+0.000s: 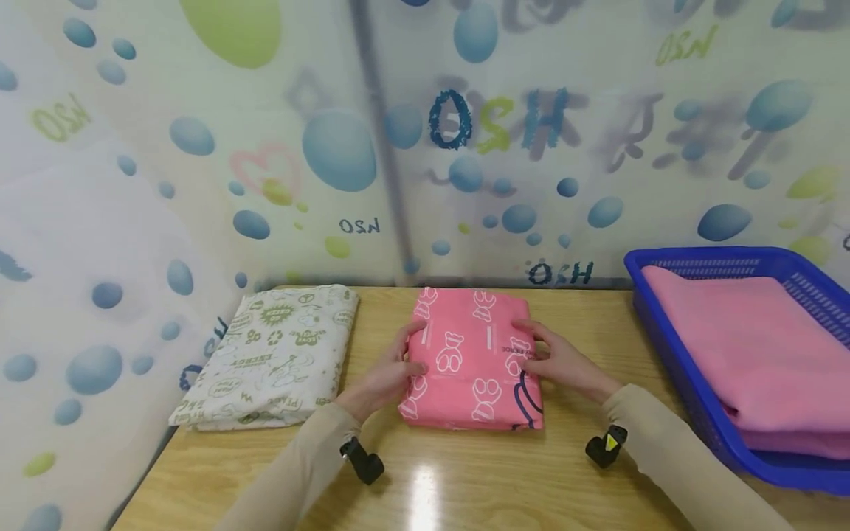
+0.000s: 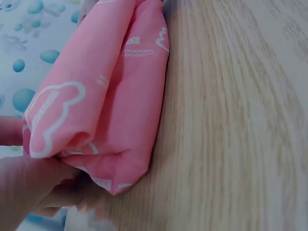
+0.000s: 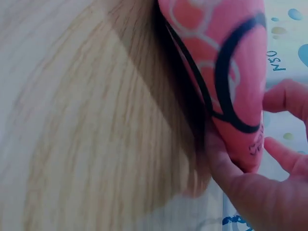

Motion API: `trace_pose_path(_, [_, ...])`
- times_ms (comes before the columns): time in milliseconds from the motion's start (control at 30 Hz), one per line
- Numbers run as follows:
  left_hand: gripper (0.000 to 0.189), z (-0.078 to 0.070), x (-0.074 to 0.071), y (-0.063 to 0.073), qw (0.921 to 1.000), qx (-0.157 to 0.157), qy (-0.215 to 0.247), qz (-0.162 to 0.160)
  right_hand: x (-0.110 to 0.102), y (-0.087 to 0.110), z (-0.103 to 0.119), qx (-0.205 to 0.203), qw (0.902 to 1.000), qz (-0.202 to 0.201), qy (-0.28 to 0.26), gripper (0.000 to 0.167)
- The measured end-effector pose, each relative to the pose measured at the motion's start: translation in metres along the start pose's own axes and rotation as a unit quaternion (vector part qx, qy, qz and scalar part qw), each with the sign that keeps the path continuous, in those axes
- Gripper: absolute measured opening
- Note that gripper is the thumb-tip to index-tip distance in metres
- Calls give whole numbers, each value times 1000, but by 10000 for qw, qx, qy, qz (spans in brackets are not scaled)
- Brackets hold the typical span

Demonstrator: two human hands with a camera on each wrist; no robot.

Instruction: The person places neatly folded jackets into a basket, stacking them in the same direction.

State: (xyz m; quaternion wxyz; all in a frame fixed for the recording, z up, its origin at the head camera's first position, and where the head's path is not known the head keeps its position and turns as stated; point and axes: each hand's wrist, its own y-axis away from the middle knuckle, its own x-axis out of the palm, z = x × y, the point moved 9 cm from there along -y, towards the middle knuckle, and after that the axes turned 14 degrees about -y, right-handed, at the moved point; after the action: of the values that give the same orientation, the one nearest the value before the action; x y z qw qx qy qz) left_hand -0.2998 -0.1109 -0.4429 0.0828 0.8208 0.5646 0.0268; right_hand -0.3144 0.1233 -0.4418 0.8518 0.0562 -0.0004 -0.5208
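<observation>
A folded pink cloth (image 1: 465, 354) with white cartoon outlines and a dark blue line lies on the wooden table, its layers showing along the near edge. My left hand (image 1: 392, 365) grips its left side, thumb and fingers at the edge. From the opposite side my right hand (image 1: 554, 361) holds the right edge. In the left wrist view the fold of the pink cloth (image 2: 101, 91) bulges above the thumb. The right wrist view shows fingers and thumb (image 3: 226, 166) on either side of the cloth's corner (image 3: 236, 96).
To the left lies a folded white cloth (image 1: 279, 361) with green print. A blue plastic basket (image 1: 671, 354) stands at the right, holding a folded plain pink cloth (image 1: 757, 339). Behind the wooden table (image 1: 465, 472) hangs a curtain (image 1: 412, 192) with blue and green spots.
</observation>
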Motion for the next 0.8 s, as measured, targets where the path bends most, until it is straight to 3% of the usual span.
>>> trace_pose_path(133, [83,1,4,-1,9999,-63,154,-19,-4,4,1,14,9998,-59,-194,71])
trace_pose_path(367, [77,-7,11,-4,9996,208,160,115,-13,13,16,-196,9986,-297,-396,69])
trace_pose_path(600, [71,-15,14,-5,9998,161,47,87,-19,24,36,-581,9970,-485,-178,65])
trace_pose_path(800, [69,-20,19,-5,9992,248,-141,281,-25,31,38,-644,9949,-771,3,64])
